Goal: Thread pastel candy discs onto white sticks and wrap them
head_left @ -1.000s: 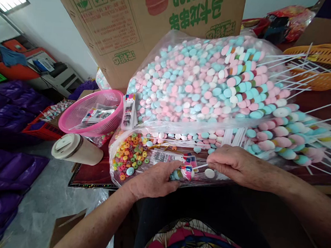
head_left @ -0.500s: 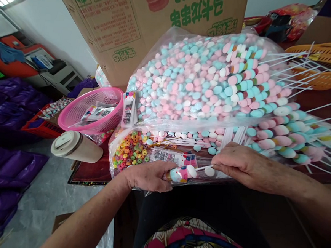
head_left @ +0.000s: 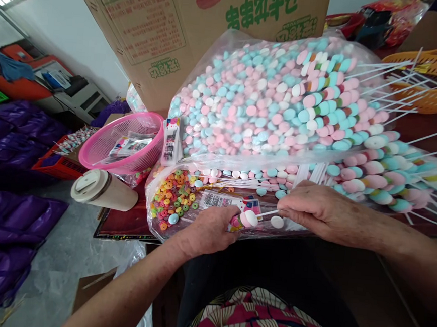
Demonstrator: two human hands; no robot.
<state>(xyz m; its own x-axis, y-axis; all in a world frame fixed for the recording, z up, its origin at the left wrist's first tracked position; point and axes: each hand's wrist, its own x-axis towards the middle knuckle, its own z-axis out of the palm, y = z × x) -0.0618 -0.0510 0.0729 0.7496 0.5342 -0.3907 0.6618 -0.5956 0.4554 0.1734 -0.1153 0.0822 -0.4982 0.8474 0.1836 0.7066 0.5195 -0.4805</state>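
Note:
My left hand (head_left: 215,229) is closed around the candy-covered part of a candy skewer, its pink and white pieces (head_left: 249,219) showing past the fingers. My right hand (head_left: 309,211) pinches the far end of the skewer's thin white stick (head_left: 269,214). Below the stick lies a loose white candy (head_left: 276,222). Printed packets (head_left: 225,202) rest just behind my left hand. Colourful ring candies (head_left: 172,195) are heaped to its left in clear plastic, a blue candy (head_left: 173,219) among them. Thin white sticks (head_left: 318,172) lie behind my right hand.
A large clear bag (head_left: 242,105) of pastel candies fills the middle, with finished-looking skewers (head_left: 372,180) piled at its right. Behind stands a cardboard box (head_left: 145,32). A pink basket (head_left: 90,156) and a lidded cup (head_left: 120,193) are on the left, an orange basket (head_left: 431,97) on the right.
My left hand has turned and closed further over the skewer; pink and white pieces show where blue and white did. A blue candy now shows among the rings. The right hand keeps its pinch.

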